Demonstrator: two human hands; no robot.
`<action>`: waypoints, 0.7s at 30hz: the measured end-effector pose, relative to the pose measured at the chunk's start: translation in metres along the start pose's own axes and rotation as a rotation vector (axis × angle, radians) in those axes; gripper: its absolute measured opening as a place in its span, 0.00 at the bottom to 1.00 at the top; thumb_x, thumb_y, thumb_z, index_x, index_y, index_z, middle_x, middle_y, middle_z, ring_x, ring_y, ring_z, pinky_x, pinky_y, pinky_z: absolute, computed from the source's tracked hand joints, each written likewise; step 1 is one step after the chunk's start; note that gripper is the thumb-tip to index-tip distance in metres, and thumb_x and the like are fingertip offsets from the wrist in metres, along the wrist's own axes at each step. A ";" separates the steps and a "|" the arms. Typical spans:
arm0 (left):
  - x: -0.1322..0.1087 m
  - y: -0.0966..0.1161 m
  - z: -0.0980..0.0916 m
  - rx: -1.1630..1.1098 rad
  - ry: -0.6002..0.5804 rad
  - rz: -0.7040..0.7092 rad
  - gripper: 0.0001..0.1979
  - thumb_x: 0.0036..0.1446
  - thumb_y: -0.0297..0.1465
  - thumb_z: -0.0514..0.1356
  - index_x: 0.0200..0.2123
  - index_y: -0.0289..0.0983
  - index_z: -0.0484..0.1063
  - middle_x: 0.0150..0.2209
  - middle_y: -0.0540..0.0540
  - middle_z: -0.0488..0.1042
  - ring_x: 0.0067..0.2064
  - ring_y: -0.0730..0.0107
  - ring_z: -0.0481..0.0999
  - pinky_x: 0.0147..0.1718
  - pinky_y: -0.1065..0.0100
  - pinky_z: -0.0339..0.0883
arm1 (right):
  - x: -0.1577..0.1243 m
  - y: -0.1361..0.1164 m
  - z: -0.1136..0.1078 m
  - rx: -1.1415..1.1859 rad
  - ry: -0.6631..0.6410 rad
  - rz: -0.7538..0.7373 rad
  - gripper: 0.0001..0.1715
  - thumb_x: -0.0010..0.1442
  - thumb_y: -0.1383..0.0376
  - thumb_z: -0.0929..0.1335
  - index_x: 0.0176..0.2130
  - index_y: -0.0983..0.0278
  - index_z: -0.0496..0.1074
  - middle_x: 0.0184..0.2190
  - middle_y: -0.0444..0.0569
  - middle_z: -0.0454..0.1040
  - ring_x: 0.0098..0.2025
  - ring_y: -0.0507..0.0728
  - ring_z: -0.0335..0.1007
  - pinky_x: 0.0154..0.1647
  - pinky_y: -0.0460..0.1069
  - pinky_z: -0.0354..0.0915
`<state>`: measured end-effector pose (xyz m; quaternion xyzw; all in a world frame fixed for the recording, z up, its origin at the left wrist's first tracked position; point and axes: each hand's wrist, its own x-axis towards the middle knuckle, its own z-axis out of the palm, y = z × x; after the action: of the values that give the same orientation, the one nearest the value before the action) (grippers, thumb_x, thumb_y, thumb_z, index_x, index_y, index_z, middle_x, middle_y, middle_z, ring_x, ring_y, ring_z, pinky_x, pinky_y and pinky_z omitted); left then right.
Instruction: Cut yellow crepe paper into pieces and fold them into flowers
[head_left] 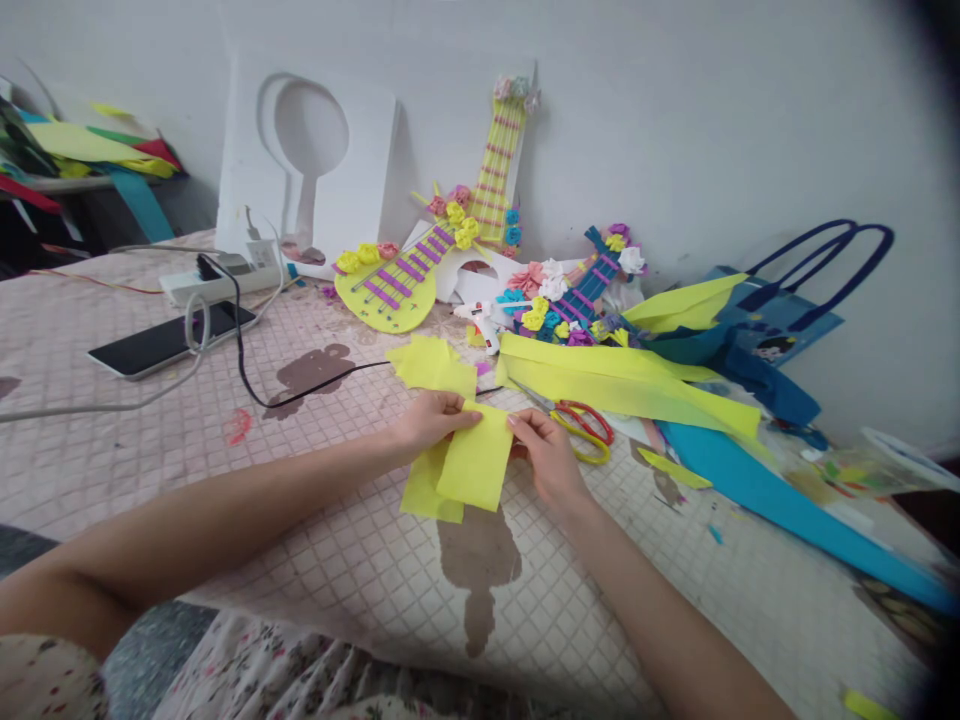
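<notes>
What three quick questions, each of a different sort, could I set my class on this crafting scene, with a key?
1. True or false: the left hand and the right hand both touch the same yellow paper sheet.
2. Multiple choice: the scissors have handles that are (a) both black, (b) one red, one yellow, (c) both green.
3. Fill in: in the picture, the blue tote bag is to the ____ of the glue gun.

Key: 1 true; 2 b; 3 right.
</notes>
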<state>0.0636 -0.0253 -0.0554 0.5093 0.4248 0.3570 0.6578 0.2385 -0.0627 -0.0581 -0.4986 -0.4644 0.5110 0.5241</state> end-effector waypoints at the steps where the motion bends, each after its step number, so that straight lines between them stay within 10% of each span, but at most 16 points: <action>1: 0.000 0.000 0.000 -0.003 -0.003 0.003 0.14 0.44 0.37 0.67 0.23 0.35 0.66 0.22 0.51 0.72 0.22 0.76 0.70 0.21 0.74 0.60 | 0.000 0.000 0.000 0.000 0.003 -0.001 0.14 0.49 0.56 0.71 0.23 0.62 0.68 0.21 0.40 0.67 0.24 0.51 0.62 0.25 0.47 0.63; 21: -0.004 0.002 0.004 -0.067 0.005 -0.002 0.14 0.45 0.35 0.67 0.24 0.34 0.66 0.23 0.51 0.74 0.23 0.76 0.71 0.22 0.74 0.62 | 0.002 0.002 0.000 -0.010 -0.010 -0.046 0.13 0.50 0.56 0.71 0.26 0.61 0.69 0.22 0.40 0.68 0.25 0.51 0.62 0.27 0.47 0.64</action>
<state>0.0662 -0.0297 -0.0523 0.4858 0.4147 0.3716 0.6737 0.2388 -0.0603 -0.0607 -0.4878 -0.4809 0.4991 0.5307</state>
